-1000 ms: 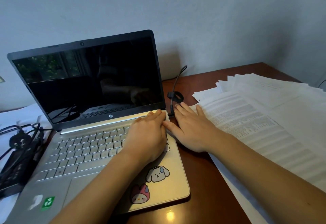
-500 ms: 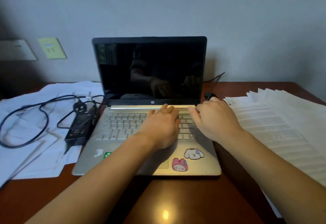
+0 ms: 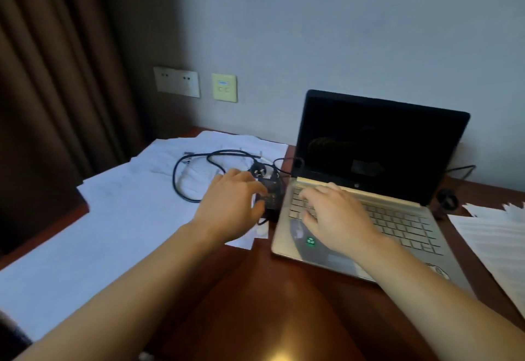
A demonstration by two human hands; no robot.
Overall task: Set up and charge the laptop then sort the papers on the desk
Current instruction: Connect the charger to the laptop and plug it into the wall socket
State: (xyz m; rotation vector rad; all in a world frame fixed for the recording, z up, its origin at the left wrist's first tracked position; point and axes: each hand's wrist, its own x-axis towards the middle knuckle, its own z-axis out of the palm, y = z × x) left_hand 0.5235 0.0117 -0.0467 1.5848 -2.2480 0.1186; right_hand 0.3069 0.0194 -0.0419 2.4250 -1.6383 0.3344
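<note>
Near, left: the left grip (image 3: 233, 207) has fingers and thumb curled round the near end of the power adapter (image 3: 271, 194). Blur hides whether the adapter is lifted.
Near, right: the right grip (image 3: 335, 216) is wide, fingers spread loosely over the keyboard (image 3: 397, 221), holding nothing.
Task item: the laptop (image 3: 377, 145) stands open on the counter (image 3: 255, 304), under and beyond the right grip and just right of the left grip. Screen dark.
Cord: the cord (image 3: 174, 177) loops on the left papers (image 3: 127, 213), beyond and left of the left grip.
Right of right grip: a second paper stack (image 3: 494, 241), unsorted.
Far: the wall sockets (image 3: 176, 81), beyond the left grip, well apart.
Step in hand (judgement): the charging hook-up.
Method advised: raise the adapter straight up. Free the cord's loop before pulling. Steady the laptop with the right grip. Do not let the sheets drag along.
</note>
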